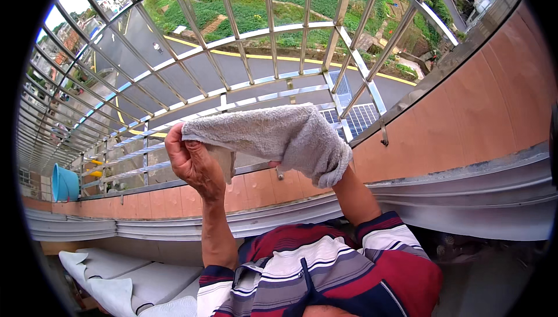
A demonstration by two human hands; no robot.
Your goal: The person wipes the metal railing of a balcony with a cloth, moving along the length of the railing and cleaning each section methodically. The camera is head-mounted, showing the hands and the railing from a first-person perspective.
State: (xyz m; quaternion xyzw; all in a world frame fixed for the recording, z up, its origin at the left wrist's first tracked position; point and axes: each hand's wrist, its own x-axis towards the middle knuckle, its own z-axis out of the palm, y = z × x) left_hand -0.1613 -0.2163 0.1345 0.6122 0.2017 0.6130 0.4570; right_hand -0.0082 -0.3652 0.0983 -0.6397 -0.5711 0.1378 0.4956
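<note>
A grey terry cloth [261, 131] stretches between my raised hands, in front of the window bars. My left hand [194, 160] pinches its left end between thumb and fingers. Below that grip hangs a paler flap of fabric [229, 166]. The cloth wraps most of my right hand [274, 164] and gathers in folds around the wrist. Only a fingertip shows under its lower edge, so the fingers' pose is hidden.
Metal window bars [270, 51] curve outward ahead, over an orange-tiled ledge [462, 125] and grey window track [305, 210]. A blue bucket [66, 182] stands far left. Beneath, at left, lies a grey cushioned seat [144, 282]. A road and green plots lie outside.
</note>
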